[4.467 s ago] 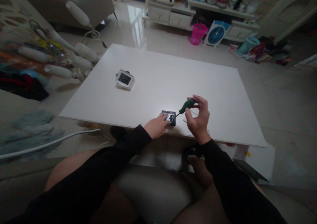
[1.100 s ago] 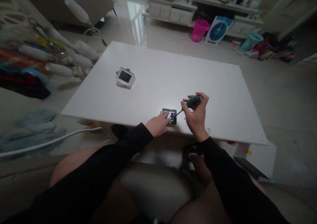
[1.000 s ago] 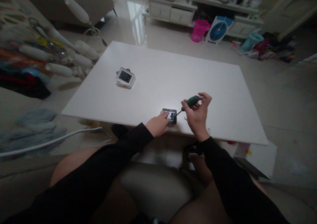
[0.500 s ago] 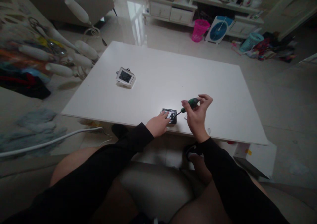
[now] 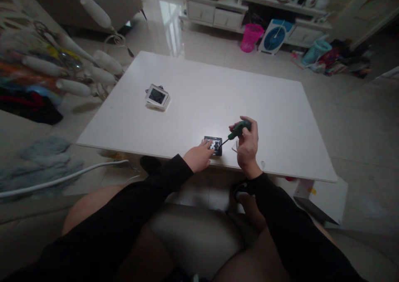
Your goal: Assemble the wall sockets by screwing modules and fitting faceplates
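Near the front edge of the white table (image 5: 193, 91) lies a small black square unit (image 5: 218, 141) with pale metallic parts on top. My left hand (image 5: 199, 155) holds it, fingers across its left side and thumb at the near edge. A green-handled screwdriver (image 5: 238, 130) is gripped in my right hand (image 5: 247, 143), the fingers wrapped round its handle. Its thin shaft slants down to the left, with the tip at the unit's right part. Whether the tip sits in a screw is too small to tell. A small white piece (image 5: 235, 146) lies partly hidden behind my right hand.
Farther left on the table rests a stack of white square frames (image 5: 157, 96) with a dark centre. A tiny clear piece (image 5: 263, 164) lies by my right wrist. Beyond the table stand a pink basket (image 5: 251, 37) and a blue-white fan (image 5: 275, 37).
My right hand has turned about the screwdriver's handle, its fingers now curled further round it. The tip remains at the unit, and my left hand has stayed in place.
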Demonstrator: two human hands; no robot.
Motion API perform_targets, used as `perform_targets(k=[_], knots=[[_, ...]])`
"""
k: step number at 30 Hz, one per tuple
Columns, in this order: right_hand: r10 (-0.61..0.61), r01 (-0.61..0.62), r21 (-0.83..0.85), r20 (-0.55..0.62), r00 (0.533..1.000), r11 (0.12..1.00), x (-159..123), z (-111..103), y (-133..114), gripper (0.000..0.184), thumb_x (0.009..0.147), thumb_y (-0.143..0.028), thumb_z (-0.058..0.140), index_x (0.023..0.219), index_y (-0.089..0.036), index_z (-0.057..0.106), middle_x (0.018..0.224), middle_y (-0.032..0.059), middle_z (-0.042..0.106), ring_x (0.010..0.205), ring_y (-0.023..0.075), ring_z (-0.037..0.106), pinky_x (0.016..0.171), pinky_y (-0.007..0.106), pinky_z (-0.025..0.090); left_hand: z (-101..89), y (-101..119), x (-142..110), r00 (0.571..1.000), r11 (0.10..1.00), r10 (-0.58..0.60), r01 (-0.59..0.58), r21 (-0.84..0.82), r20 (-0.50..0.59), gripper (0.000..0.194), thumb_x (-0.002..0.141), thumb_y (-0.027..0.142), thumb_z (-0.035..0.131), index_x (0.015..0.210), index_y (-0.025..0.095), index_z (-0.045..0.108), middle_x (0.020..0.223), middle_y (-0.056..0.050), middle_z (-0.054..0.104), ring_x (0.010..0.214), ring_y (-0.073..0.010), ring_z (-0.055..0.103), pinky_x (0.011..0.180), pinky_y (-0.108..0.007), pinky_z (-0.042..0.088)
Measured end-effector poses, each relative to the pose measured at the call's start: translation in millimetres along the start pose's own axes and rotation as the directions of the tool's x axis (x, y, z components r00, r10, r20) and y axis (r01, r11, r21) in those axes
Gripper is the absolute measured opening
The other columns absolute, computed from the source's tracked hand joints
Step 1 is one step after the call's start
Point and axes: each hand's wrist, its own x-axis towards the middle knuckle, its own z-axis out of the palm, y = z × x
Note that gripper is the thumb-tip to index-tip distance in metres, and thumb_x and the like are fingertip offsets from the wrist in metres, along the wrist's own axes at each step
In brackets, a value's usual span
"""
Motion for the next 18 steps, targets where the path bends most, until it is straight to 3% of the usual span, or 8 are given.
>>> perform_targets(k=[3, 6, 10, 14, 18], knots=[[0.005, -0.004, 0.115, -0.002, 1.000, 0.993, 0.3, 3.5, 0.1, 0.025, 0.095, -0.036, 0.045, 0.119, -0.029, 0.053, 0.098, 0.0011, 0.065, 0.094, 0.0194, 0.068, 0.092, 0.044, 0.056, -0.3, 0.3, -0.7, 1.000, 1.000, 0.000, 0.000, -0.003, -0.005, 0.040, 0.092, 0.020, 0.063, 0.131, 0.012, 0.063, 0.161, -0.022, 0.044, 0.154, -0.0376, 0.041, 0.119, -0.048, 0.047], [-0.018, 0.023, 0.170, -0.029, 0.999, 0.985, 0.0, 8.3, 1.2, 0.023, 0.094, -0.038, 0.045, 0.115, -0.030, 0.051, 0.091, -0.0011, 0.061, 0.084, 0.0169, 0.063, 0.082, 0.038, 0.056, -2.4, 1.9, -1.3, 1.000, 1.000, -0.016, 0.016, -0.007, 0.017, 0.041, 0.092, 0.019, 0.062, 0.133, 0.011, 0.063, 0.163, -0.023, 0.043, 0.155, -0.0395, 0.038, 0.115, -0.049, 0.051], [-0.061, 0.066, 0.058, -0.083, 0.995, 0.996, -0.5, 13.3, 1.7, 0.033, 0.089, -0.041, 0.061, 0.116, -0.032, 0.046, 0.095, -0.0044, 0.052, 0.071, 0.0114, 0.056, 0.068, 0.030, 0.052, -6.1, 4.5, -1.7, 0.999, 1.000, -0.024, 0.024, -0.002, 0.038, 0.043, 0.093, 0.018, 0.062, 0.136, 0.010, 0.062, 0.164, -0.023, 0.041, 0.156, -0.0401, 0.036, 0.117, -0.049, 0.050], [-0.062, 0.052, -0.076, -0.130, 0.990, 0.996, -0.2, 16.6, -2.6, 0.049, 0.081, -0.036, 0.080, 0.112, -0.031, 0.042, 0.084, -0.0082, 0.050, 0.071, 0.0105, 0.055, 0.067, 0.026, 0.050, -6.7, 5.3, -1.5, 0.999, 1.000, -0.028, 0.028, -0.007, 0.036, 0.043, 0.092, 0.018, 0.064, 0.135, 0.010, 0.062, 0.164, -0.024, 0.041, 0.155, -0.0393, 0.038, 0.116, -0.048, 0.050], [-0.032, 0.021, -0.075, -0.150, 0.988, 0.997, 3.9, 18.4, -8.1, 0.037, 0.085, -0.035, 0.077, 0.101, -0.028, 0.044, 0.069, -0.0106, 0.051, 0.065, 0.0109, 0.057, 0.064, 0.025, 0.049, -3.6, 3.7, -1.2, 1.000, 1.000, -0.019, 0.019, -0.006, 0.012, 0.045, 0.092, 0.019, 0.064, 0.136, 0.011, 0.061, 0.165, -0.023, 0.041, 0.156, -0.0382, 0.038, 0.114, -0.048, 0.051]])
